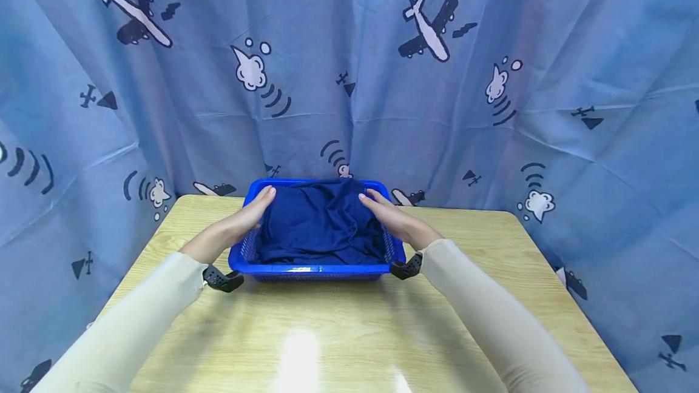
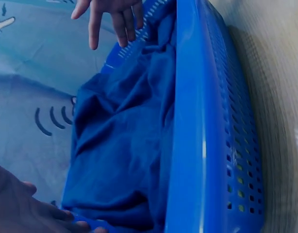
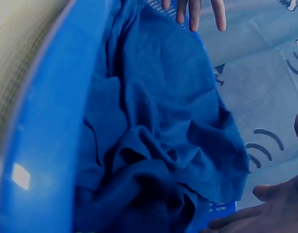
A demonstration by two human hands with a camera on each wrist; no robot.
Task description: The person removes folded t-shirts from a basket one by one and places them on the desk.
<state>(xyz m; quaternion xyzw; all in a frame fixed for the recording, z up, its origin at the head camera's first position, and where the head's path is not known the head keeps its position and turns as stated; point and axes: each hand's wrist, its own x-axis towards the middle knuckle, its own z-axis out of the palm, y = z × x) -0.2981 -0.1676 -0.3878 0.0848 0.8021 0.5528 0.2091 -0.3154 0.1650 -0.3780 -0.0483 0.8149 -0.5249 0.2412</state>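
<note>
A blue plastic basket [image 1: 314, 269] with perforated walls stands on the wooden table, holding a crumpled navy cloth [image 1: 311, 220]. Whether the cloth is a garment cannot be told. At the basket's left side is my left hand [image 1: 248, 216], its fingers extended over the rim; in the right wrist view its fingers [image 3: 194, 14] look straight and apart. My right hand [image 1: 394, 218] is at the opposite side, thumb raised and fingers loosely spread, as the left wrist view also shows with its fingers [image 2: 94, 29]. Neither hand grips the cloth; firm contact with the rim is unclear.
The light wooden table [image 1: 327, 332] extends in front of the basket and to both sides. Right behind the table's back edge hangs a blue curtain [image 1: 306, 132] with airplane prints. Black wrist bands [image 1: 224, 279] sit near the basket's front corners.
</note>
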